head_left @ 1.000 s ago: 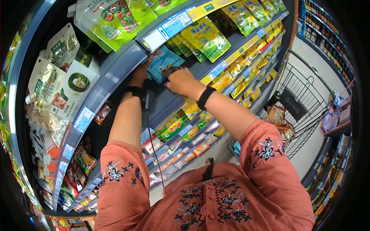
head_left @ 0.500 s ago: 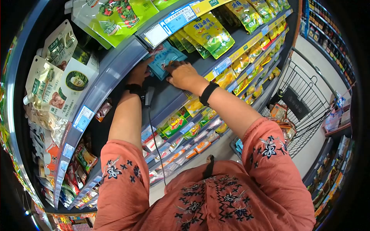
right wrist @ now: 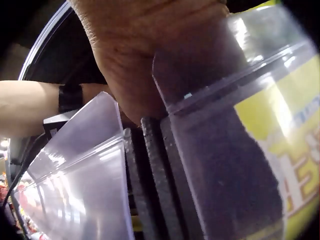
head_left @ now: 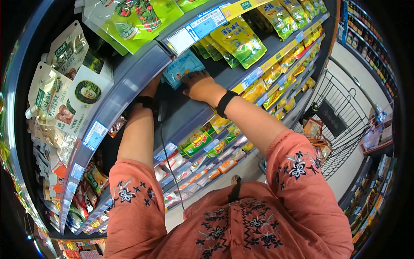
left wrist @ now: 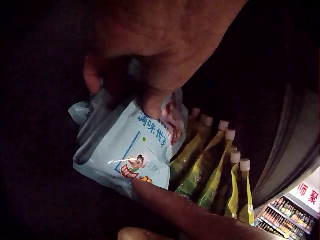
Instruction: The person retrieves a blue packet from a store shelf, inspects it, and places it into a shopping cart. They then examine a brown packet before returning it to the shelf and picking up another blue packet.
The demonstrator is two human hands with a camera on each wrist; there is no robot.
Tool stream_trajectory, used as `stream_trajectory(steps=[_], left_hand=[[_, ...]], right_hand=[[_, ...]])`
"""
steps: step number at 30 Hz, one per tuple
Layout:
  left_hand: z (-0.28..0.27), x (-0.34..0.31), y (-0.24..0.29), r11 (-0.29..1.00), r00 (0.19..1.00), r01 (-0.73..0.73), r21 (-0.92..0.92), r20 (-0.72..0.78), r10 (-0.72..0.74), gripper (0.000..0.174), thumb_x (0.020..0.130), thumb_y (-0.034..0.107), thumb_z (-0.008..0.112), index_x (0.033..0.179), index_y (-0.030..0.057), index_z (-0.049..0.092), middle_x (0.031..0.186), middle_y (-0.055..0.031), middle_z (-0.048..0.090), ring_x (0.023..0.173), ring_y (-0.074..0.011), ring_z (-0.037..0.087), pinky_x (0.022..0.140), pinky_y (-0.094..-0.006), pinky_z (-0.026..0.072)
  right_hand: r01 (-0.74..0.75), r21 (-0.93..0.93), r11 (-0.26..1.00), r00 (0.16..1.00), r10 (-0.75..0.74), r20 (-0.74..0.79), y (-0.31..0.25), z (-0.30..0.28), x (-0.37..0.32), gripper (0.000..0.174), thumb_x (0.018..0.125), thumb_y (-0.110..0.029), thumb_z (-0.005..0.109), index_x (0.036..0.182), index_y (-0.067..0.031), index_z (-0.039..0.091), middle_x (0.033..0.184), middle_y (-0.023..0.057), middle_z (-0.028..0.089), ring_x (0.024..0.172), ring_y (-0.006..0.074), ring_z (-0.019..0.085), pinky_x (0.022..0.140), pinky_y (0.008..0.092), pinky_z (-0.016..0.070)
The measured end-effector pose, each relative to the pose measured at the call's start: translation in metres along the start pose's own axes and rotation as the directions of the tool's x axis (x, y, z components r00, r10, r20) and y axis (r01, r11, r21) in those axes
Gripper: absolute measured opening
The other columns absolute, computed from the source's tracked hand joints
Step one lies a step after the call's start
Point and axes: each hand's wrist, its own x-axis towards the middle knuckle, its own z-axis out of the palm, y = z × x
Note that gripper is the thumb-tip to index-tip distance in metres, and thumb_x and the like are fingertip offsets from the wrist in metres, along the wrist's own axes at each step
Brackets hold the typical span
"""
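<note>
Two hands share the pale blue packet [left wrist: 125, 150] between them: the left hand [left wrist: 150, 55] pinches one end, the right hand [head_left: 200, 86] presses straight fingers [left wrist: 185, 210] against the opposite edge, apparently steadying it upright.

Yellow-green spouted pouches [head_left: 241, 39] hang at one o'clock beside a blue price label [head_left: 206, 23]. A wire shopping cart [head_left: 345, 113] stands at three o'clock. White pouches [head_left: 60, 93] fill nine o'clock.
</note>
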Motion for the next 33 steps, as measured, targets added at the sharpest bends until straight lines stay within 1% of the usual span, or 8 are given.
stream_trajectory(steps=[2, 3, 5, 8, 17, 22, 26, 33], left_hand=[[0.007, 0.004, -0.013, 0.959, 0.987, -0.128, 0.252, -0.066, 0.15, 0.069, 0.083, 0.036, 0.076, 0.14, 0.0109, 0.045, 0.137, -0.0097, 0.052, 0.125, -0.025, 0.049, 0.094, -0.046, 0.0478], [0.004, 0.0, 0.0, 0.998, 0.998, 0.054, 0.043, -0.029, -0.053, 0.068, 0.083, 0.036, 0.076, 0.138, 0.011, 0.047, 0.135, -0.0099, 0.053, 0.124, -0.0253, 0.05, 0.092, -0.0448, 0.049], [-0.008, -0.012, 0.039, 0.841, 0.903, 0.429, -0.329, 0.161, -0.398, 0.066, 0.082, 0.036, 0.077, 0.136, 0.0111, 0.049, 0.133, -0.0102, 0.054, 0.122, -0.0261, 0.051, 0.089, -0.0424, 0.0513], [-0.004, -0.015, 0.038, 0.75, 0.882, 0.467, -0.468, 0.189, -0.431, 0.062, 0.083, 0.036, 0.076, 0.133, 0.0117, 0.05, 0.13, -0.0096, 0.055, 0.116, -0.0282, 0.054, 0.086, -0.0393, 0.0528], [0.004, -0.016, 0.008, 0.641, 0.871, 0.471, -0.607, 0.202, -0.449, 0.075, 0.081, 0.046, 0.077, 0.14, 0.0105, 0.046, 0.129, -0.0124, 0.054, 0.109, -0.0311, 0.057, 0.09, -0.0427, 0.0513], [0.016, -0.007, -0.022, 0.557, 0.876, 0.47, -0.685, 0.28, -0.394, 0.073, 0.08, 0.044, 0.077, 0.137, 0.0093, 0.047, 0.129, -0.0106, 0.054, 0.112, -0.0292, 0.057, 0.09, -0.0432, 0.0516], [0.028, 0.0, -0.064, 0.868, 0.975, 0.221, -0.444, 0.103, -0.196, 0.07, 0.08, 0.041, 0.078, 0.135, 0.0085, 0.049, 0.126, -0.0098, 0.056, 0.113, -0.0267, 0.058, 0.088, -0.042, 0.053], [-0.007, -0.018, -0.024, 0.824, 0.973, 0.226, -0.52, 0.075, -0.219, 0.066, 0.081, 0.04, 0.079, 0.132, 0.0078, 0.052, 0.122, -0.0093, 0.059, 0.111, -0.0249, 0.06, 0.082, -0.0398, 0.0548]], right_hand=[[-0.004, -0.016, 1.0, 1.0, 0.004, 0.021, 0.0, 0.0, 0.001, 0.053, 0.09, -0.04, 0.06, 0.137, -0.0157, 0.052, 0.136, 0.0144, 0.054, 0.129, 0.0344, 0.047, 0.109, 0.0501, 0.0325], [-0.002, -0.015, 1.0, 0.999, 0.002, 0.032, 0.0, -0.001, 0.001, 0.053, 0.091, -0.04, 0.06, 0.137, -0.0158, 0.052, 0.136, 0.0144, 0.054, 0.129, 0.0344, 0.048, 0.109, 0.0499, 0.0327], [0.002, -0.008, 1.0, 0.999, -0.002, 0.05, 0.0, -0.004, 0.002, 0.053, 0.091, -0.04, 0.06, 0.137, -0.0161, 0.052, 0.136, 0.0144, 0.053, 0.129, 0.0344, 0.048, 0.109, 0.0494, 0.0331], [0.017, -0.003, 1.0, 1.0, -0.017, 0.025, 0.001, -0.003, 0.002, 0.056, 0.09, -0.039, 0.061, 0.139, -0.0138, 0.048, 0.135, 0.0165, 0.054, 0.126, 0.036, 0.05, 0.108, 0.0503, 0.0351], [-0.01, 0.04, 0.999, 0.999, 0.012, -0.049, 0.007, 0.0, 0.016, 0.068, 0.085, -0.04, 0.066, 0.14, -0.0073, 0.04, 0.13, 0.0224, 0.055, 0.116, 0.0399, 0.056, 0.098, 0.0482, 0.0455], [-0.013, 0.08, 0.997, 0.998, 0.009, 0.055, 0.01, -0.008, 0.021, 0.074, 0.085, -0.041, 0.064, 0.145, -0.0075, 0.036, 0.132, 0.023, 0.054, 0.118, 0.0405, 0.056, 0.1, 0.0477, 0.0447], [-0.036, 0.107, 0.994, 0.993, 0.024, 0.112, 0.008, -0.013, 0.02, 0.08, 0.085, -0.042, 0.064, 0.149, -0.0084, 0.031, 0.135, 0.0229, 0.053, 0.12, 0.0411, 0.054, 0.101, 0.0461, 0.0441], [0.003, 0.078, 0.997, 0.994, -0.012, 0.112, -0.001, -0.001, 0.033, 0.085, 0.083, -0.043, 0.065, 0.151, -0.0088, 0.026, 0.132, 0.0233, 0.055, 0.12, 0.0409, 0.055, 0.102, 0.0456, 0.043]])
